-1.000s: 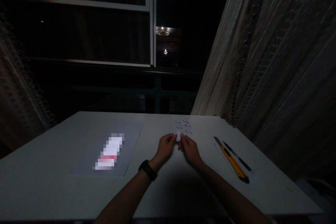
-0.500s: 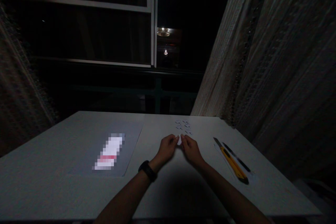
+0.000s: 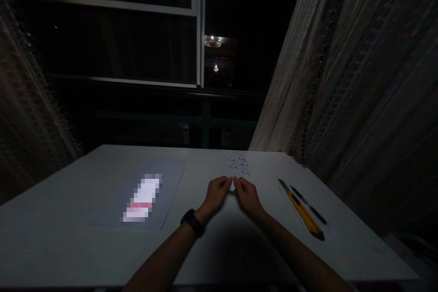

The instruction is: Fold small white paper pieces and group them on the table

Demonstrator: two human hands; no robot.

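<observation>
Between my two hands is a small piece of white paper [image 3: 232,187], mostly covered by the fingers. My left hand [image 3: 218,190], with a dark band on its wrist, pinches the paper's left side. Closed on the right side of it is my right hand [image 3: 248,195]; the fingertips of both hands nearly meet at the top. Just beyond them, several small folded paper pieces [image 3: 243,164] lie in two rough columns on the white table [image 3: 198,255].
On the right lie a yellow utility knife [image 3: 303,213] and a dark pen [image 3: 310,205]. A large sheet of paper [image 3: 173,191] is at the left, with a bright blurred-out patch [image 3: 143,196] on it. Curtains [image 3: 284,82] and a dark window stand behind the table.
The fingertips have shifted slightly, and the visible part of the paper now shows lower between the hands. My right hand has moved a little to the left.
</observation>
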